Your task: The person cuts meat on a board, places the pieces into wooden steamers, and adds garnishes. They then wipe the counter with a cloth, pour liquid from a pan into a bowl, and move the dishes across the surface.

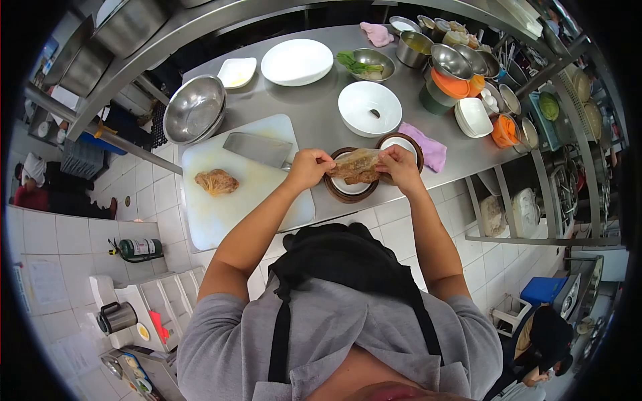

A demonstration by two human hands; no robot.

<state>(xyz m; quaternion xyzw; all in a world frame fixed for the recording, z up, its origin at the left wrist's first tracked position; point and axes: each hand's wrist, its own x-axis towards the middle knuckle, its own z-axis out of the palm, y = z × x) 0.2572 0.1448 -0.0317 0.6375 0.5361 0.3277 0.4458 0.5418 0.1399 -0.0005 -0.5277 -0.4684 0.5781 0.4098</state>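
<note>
On the counter (304, 127), the board (200, 157) lies at nine o'clock, the bowl (370, 93) at twelve, the pot (341, 194) at six. Left hand (309, 168) and right hand (402, 167), fingertips pinched nearly closed, stretch the bag (358, 164) of brown food between them: probably light, limp, slippery, easily torn; best gripped by its edges.
</note>
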